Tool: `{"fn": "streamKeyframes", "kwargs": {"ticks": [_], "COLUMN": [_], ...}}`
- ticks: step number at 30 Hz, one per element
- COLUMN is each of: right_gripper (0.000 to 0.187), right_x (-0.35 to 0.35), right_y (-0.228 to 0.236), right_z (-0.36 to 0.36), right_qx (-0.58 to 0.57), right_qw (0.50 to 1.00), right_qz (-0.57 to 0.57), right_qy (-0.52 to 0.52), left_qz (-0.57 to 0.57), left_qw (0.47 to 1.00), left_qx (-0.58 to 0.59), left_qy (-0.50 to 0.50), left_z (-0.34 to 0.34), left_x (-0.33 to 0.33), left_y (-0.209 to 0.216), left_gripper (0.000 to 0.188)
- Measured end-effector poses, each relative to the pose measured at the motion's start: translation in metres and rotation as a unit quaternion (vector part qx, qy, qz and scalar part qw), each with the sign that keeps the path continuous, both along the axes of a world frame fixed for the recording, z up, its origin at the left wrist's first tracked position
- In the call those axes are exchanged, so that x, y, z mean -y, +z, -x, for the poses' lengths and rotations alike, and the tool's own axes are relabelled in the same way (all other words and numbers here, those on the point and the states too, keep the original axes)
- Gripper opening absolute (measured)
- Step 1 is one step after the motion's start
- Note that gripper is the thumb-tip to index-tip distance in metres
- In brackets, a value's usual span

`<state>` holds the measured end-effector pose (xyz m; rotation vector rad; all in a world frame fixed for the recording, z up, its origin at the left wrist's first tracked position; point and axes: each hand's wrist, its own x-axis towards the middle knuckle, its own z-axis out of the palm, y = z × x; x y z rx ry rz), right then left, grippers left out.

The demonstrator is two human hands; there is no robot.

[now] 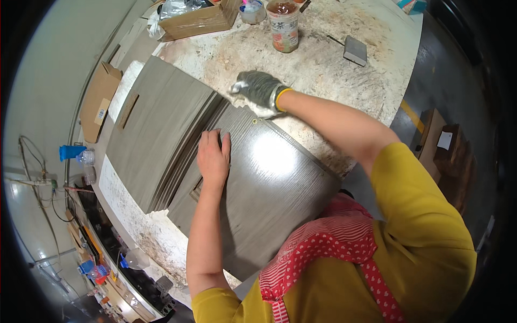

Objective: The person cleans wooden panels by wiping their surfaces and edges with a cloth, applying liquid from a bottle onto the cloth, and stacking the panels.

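A glossy grey wood-grain panel (253, 204) lies before me on the worktable, a bright light reflected in it. My bare left hand (214, 156) rests flat on its left part, fingers stretched out and slightly apart. At the panel's far corner is my right hand (260, 90), in a grey glove with a yellow cuff. Its fingers are curled around what looks like a crumpled white cloth (265, 112), mostly hidden under the hand. To the left, next to this panel, lies a stack of similar grey panels (161, 113); the top one has a narrow slot.
On the stained white worktable (344, 91) stand a drink cup (284, 32), a small tub (252, 12) and a grey block (355, 50). An open cardboard box (199, 24) sits at the far left. Brown boxes (452, 156) stand on the floor at right.
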<state>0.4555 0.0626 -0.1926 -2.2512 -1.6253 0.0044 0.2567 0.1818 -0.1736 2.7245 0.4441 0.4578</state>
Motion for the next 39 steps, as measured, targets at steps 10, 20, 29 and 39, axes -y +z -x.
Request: {"fn": "streamKeyframes", "kwargs": {"ticks": [10, 20, 29, 39], "right_gripper": [0.045, 0.051, 0.046, 0.042], "right_x": [0.096, 0.097, 0.093, 0.095], "right_y": [0.015, 0.004, 0.008, 0.007], "right_z": [0.076, 0.082, 0.087, 0.087], "right_qx": [-0.166, -0.183, -0.153, -0.139], "right_qw": [0.982, 0.971, 0.973, 0.971], "right_qz": [-0.088, -0.064, -0.106, -0.126], "right_qy": [-0.029, -0.139, -0.138, -0.146], "left_qz": [0.226, 0.461, 0.468, 0.515], "left_qw": [0.973, 0.843, 0.847, 0.815], "left_qx": [-0.049, -0.273, -0.228, -0.240], "left_qy": [-0.010, 0.044, 0.105, 0.114], "left_z": [-0.051, -0.091, -0.088, -0.088], "left_x": [-0.005, -0.014, -0.009, -0.010], "left_y": [0.019, 0.009, 0.004, 0.012], "left_gripper": [0.028, 0.014, 0.006, 0.002]}}
